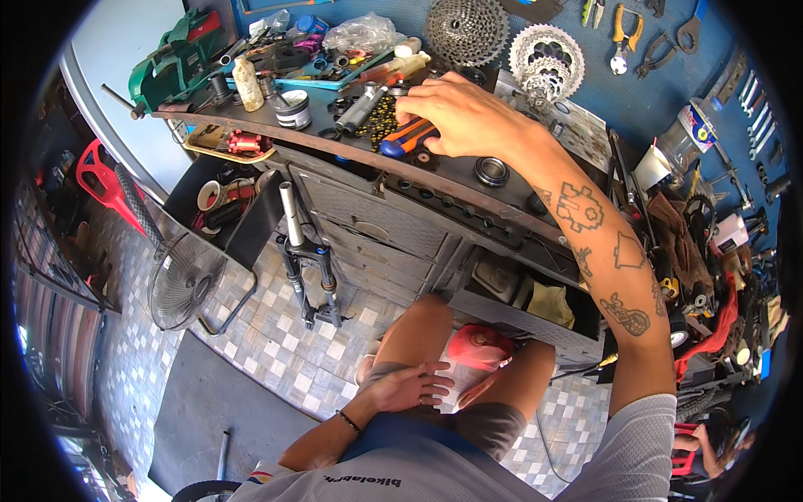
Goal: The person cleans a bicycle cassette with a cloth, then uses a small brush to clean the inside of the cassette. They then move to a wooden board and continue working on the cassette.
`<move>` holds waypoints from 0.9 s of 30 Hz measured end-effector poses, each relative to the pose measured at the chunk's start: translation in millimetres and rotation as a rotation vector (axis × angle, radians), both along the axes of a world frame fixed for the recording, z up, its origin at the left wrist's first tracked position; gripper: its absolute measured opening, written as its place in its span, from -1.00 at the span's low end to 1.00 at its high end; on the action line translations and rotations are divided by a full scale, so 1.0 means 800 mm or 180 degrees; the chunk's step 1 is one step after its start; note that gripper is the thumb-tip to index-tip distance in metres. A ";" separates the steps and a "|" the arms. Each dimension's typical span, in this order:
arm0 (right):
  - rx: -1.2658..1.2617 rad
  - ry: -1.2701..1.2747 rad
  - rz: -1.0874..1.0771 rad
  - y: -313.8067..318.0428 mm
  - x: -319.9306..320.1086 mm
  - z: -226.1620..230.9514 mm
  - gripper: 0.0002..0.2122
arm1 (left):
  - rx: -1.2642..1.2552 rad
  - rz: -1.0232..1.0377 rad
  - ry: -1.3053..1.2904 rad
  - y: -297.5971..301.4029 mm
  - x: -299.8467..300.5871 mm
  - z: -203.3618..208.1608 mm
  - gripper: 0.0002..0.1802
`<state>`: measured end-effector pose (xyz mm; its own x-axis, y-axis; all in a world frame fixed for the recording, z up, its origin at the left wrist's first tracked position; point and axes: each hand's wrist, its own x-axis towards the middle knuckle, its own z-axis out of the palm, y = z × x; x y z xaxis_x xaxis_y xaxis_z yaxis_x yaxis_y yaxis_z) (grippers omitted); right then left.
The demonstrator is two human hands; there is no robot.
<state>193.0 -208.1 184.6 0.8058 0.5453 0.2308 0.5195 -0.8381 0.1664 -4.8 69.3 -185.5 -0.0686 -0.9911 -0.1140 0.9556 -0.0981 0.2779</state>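
Over the cluttered workbench (pixel 328 142) my right hand (pixel 460 115) reaches in with bent fingers, their tips partly hidden. An orange-and-blue tool handle (pixel 408 136) shows just under the thumb side of that hand. Whatever the fingers pinch cannot be made out. Beside them lie a black-and-yellow chain (pixel 382 117) and a grey metal cylinder (pixel 360 111). A round metal ring part (pixel 492 171) sits below my right wrist. My left hand (pixel 410 387) rests in front of my lap, palm up with fingers spread, holding nothing.
Bike cassettes (pixel 467 32) and pliers (pixel 626 38) hang on the blue wall. A white jar (pixel 292 110) and a bottle (pixel 248 84) stand at the bench's left. An open drawer (pixel 226 209), a suspension fork (pixel 305 255) and a fan (pixel 186 280) occupy the left side below.
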 end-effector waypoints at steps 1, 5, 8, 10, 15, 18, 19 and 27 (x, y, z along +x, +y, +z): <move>-0.0048 -0.0077 0.0034 0.004 0.001 0.005 -0.65 | -0.0050 0.0016 -0.0022 0.000 0.002 0.006 -0.27; 0.0060 -0.0977 0.0286 0.028 -0.026 0.029 -0.63 | -0.0107 0.0435 -0.1232 0.007 0.034 0.071 -0.22; 0.0065 -0.1137 0.1090 0.067 -0.088 0.020 -0.64 | -0.0236 0.1575 -0.1557 0.030 0.088 0.152 -0.12; -0.0142 -0.1095 0.1306 0.105 -0.133 -0.009 -0.73 | -0.0584 0.2226 -0.1421 0.038 0.104 0.205 -0.06; 0.1007 -0.0749 0.0960 0.130 -0.197 -0.075 -0.81 | -0.0148 0.2626 -0.2472 0.037 0.099 0.274 -0.36; 0.3174 -0.0846 0.0108 0.135 -0.212 -0.117 -0.74 | -0.0068 0.2434 -0.2405 0.025 0.090 0.277 -0.46; 0.4065 -0.1087 -0.0100 0.139 -0.218 -0.131 -0.74 | 0.0079 0.2511 -0.2506 0.020 0.085 0.274 -0.48; 0.5909 0.1012 -0.0792 0.156 -0.249 -0.188 -0.57 | 0.0694 0.2528 -0.2886 -0.002 0.053 0.258 -0.68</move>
<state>-6.0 -82.9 33.9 0.9407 -0.3017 0.1551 0.2014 0.1289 -0.9710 37.4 67.4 21.3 0.7369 -0.6756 0.0249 0.2401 0.2960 0.9245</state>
